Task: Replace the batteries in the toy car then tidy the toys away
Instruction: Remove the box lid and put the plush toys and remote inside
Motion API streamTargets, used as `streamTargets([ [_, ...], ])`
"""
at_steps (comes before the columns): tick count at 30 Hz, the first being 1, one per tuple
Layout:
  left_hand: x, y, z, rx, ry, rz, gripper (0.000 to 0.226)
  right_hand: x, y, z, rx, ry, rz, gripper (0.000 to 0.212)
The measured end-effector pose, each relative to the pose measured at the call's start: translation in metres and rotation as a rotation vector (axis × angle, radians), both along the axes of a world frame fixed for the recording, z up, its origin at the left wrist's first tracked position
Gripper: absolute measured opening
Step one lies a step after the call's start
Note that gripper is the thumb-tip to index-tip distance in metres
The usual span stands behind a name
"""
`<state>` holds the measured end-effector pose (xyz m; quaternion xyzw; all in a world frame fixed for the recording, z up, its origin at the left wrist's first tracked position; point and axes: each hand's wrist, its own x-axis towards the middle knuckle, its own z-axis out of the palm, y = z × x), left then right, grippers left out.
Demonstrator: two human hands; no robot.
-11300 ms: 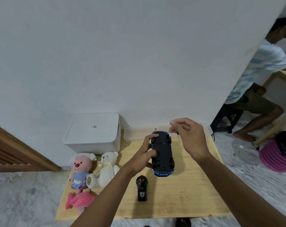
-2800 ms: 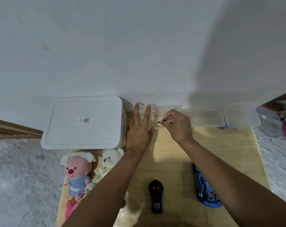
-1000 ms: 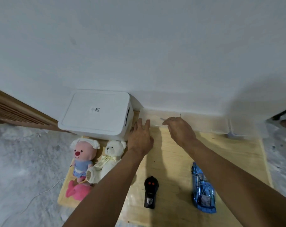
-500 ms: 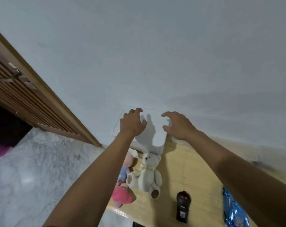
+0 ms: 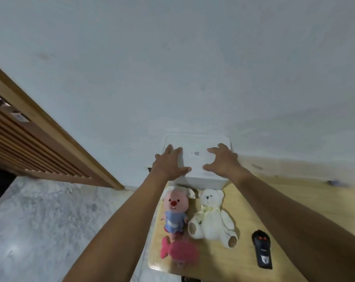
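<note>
Right then, L hand (image 5: 169, 162) & R hand (image 5: 223, 160) were spread wide over the white box (image 5: 194, 141) lid, holding nothing. On the table (image 5: 274, 192) just in front lay doll (image 5: 175, 212), bear (image 5: 211, 216) & remote (image 5: 262, 251).

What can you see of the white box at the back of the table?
The white box is rectangular with rounded corners, plastic-looking, its flat lid on, a small code label at the lid's middle. It sits on the wooden table against the wall. The left hand and right hand spread over the lid's sides; contact is unclear.
</note>
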<state>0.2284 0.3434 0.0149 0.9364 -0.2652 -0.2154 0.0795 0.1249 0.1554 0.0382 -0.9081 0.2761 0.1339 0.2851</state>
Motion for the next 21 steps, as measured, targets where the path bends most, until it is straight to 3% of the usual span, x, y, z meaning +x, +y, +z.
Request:
streamTargets([
  [18, -0.001, -0.002, 0.016, 0.031, 0.024, -0.032, 0.085, 0.013, -0.003, 0.028, 0.047, -0.012, -0.138, 0.068],
  [21, -0.004, -0.005, 0.021, 0.024, 0.030, -0.014, 0.083, 0.014, -0.001, 0.032, 0.044, 0.033, -0.111, 0.076],
])
